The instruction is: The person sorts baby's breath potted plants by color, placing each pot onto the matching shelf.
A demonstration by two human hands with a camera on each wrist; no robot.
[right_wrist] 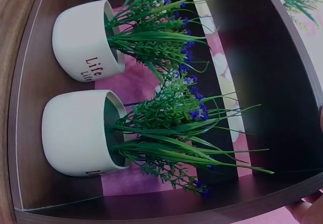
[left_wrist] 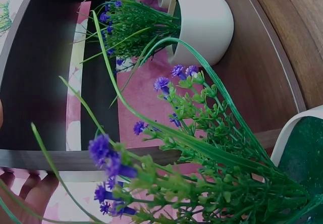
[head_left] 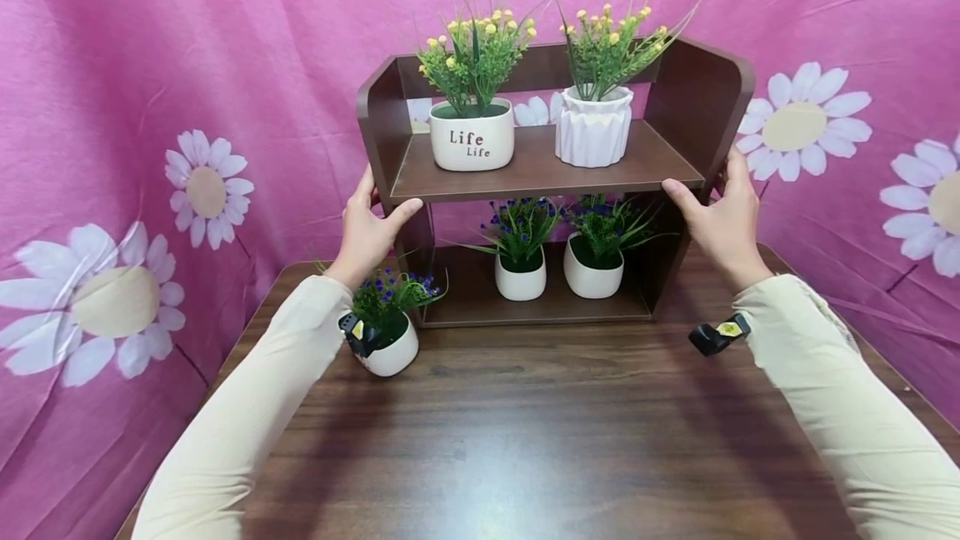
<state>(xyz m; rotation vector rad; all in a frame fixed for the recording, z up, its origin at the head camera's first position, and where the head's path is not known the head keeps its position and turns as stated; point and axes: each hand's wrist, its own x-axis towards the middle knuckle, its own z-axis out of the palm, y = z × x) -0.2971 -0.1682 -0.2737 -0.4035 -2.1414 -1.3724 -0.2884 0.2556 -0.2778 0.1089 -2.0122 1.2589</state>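
Observation:
A dark brown two-tier shelf (head_left: 525,182) stands on the table. My left hand (head_left: 365,232) grips its left side panel, thumb on the front and fingers around the outer side. On the opposite panel, my right hand (head_left: 726,219) holds it the same way. The upper board carries a white "Life" pot (head_left: 472,144) and a pleated white pot (head_left: 592,132), both with yellow flowers. Below sit two white pots with purple flowers, one left (head_left: 521,277) and one right (head_left: 594,269). Another purple-flowered pot (head_left: 393,352) stands outside the shelf, partly behind my left wrist.
The brown wooden table (head_left: 480,440) extends toward me in front of the shelf. A pink cloth (head_left: 300,40) printed with large white daisies hangs behind and at both sides. Black straps with cameras sit at both wrists.

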